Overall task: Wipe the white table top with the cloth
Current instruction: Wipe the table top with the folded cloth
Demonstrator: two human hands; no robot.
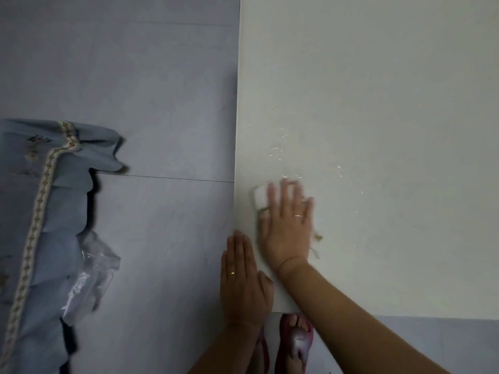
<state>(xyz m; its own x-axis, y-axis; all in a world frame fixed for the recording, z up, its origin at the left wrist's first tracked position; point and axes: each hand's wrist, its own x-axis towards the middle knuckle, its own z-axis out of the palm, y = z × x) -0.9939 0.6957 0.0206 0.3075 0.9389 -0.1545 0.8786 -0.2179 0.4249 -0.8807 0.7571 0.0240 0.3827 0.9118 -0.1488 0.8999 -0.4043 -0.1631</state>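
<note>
Right hand (288, 230) flat, fingers straight, pressing small white cloth (259, 197) onto white worktop (378, 103) near its left edge. Left hand (243, 282) flat at the edge, holding nothing. Glinting specks (276, 150) beyond the cloth: likely most wiping left.

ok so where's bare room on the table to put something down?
The table top is bare beyond the cloth and out to the right of the right hand, apart from small bright specks past the cloth. Crowded: the near left corner, where the left hand lies flat on the edge beside the right hand.
</note>
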